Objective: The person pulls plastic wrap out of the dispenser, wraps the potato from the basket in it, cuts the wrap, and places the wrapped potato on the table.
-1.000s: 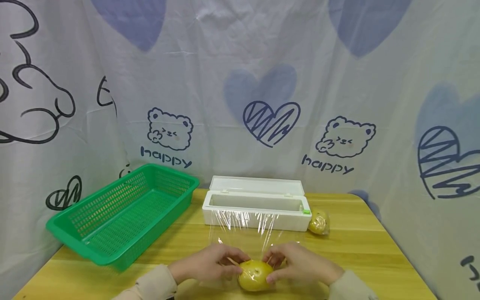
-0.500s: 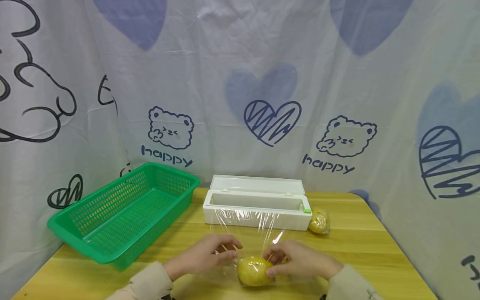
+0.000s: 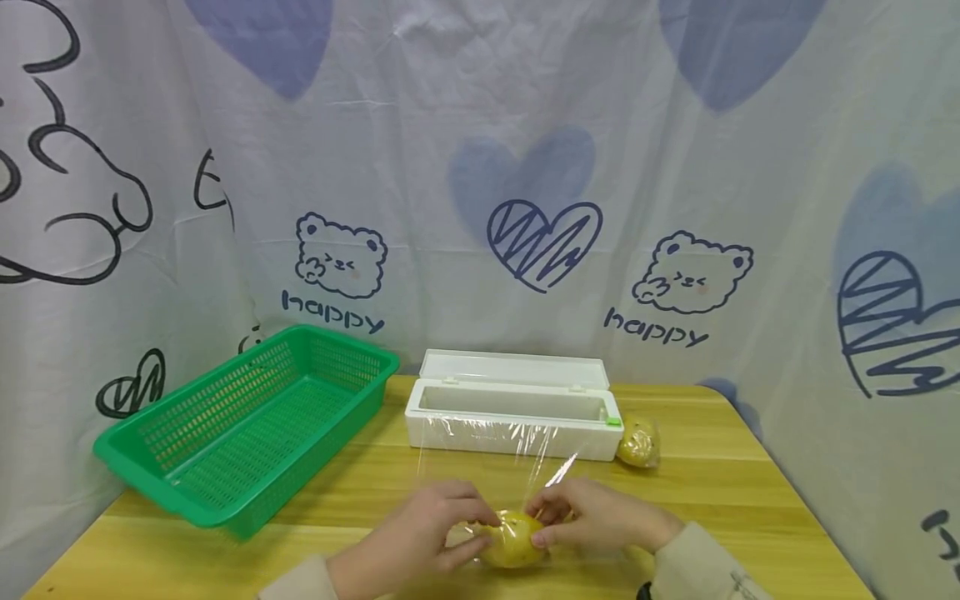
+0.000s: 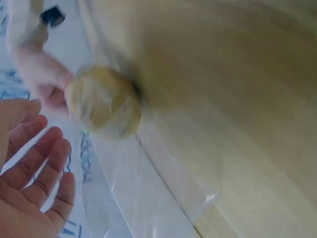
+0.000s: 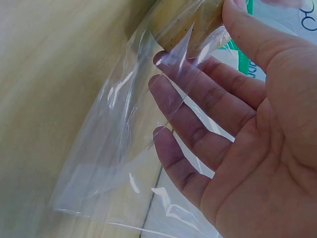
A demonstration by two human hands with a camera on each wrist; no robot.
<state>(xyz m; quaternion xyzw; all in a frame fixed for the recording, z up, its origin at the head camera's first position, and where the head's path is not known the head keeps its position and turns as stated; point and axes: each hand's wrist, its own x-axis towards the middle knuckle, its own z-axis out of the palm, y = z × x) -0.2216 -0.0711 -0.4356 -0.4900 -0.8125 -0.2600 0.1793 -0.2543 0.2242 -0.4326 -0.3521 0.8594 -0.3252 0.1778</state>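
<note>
A yellow potato [image 3: 514,540] lies under clear cling film [image 3: 480,467] close over the table, near its front edge. My right hand [image 3: 600,517] holds the potato's right side, thumb and index finger at the skin. In the right wrist view, loose film [image 5: 104,163] hangs across the other fingers [image 5: 183,109]. My left hand [image 3: 427,533] is at the potato's left side, its fingertips overlapping the potato in the head view. In the blurred left wrist view, its fingers [image 4: 42,178] are spread and loosely bent, with a gap to the potato [image 4: 104,101].
Behind the hands stands a white cling film dispenser box [image 3: 510,436], lid raised, film stretching forward from its front edge. A wrapped potato [image 3: 639,442] sits against its right end. A green plastic basket [image 3: 225,508] occupies the left of the wooden table [image 3: 720,500].
The left hand drew back left from the potato, then came back to its left side. The right hand has kept its hold; the potato has tipped slightly.
</note>
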